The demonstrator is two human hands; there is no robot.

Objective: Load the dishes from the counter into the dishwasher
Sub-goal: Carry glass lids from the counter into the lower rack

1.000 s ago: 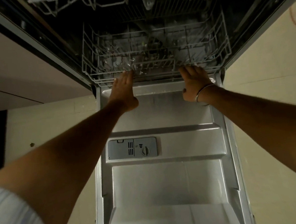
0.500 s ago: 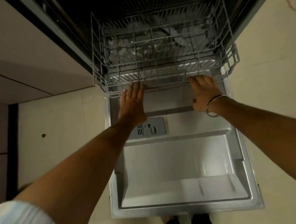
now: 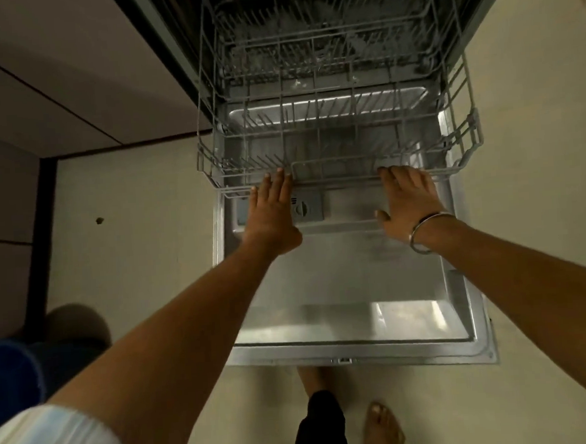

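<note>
The dishwasher's grey wire lower rack is empty and slid partway out over the open door. My left hand lies palm down at the left of the rack's front rail, fingertips hooked on the wire. My right hand, with a metal bangle on the wrist, holds the same rail further right in the same way. No dishes or counter are in view.
The detergent dispenser sits on the door between my hands. Cabinet fronts run along the left. A blue object lies on the floor at lower left. My bare feet stand just behind the door's front edge.
The lower rack has slid out of the tub toward me with both hands on its front rail. The view has pulled back and now shows the whole door and my feet.
</note>
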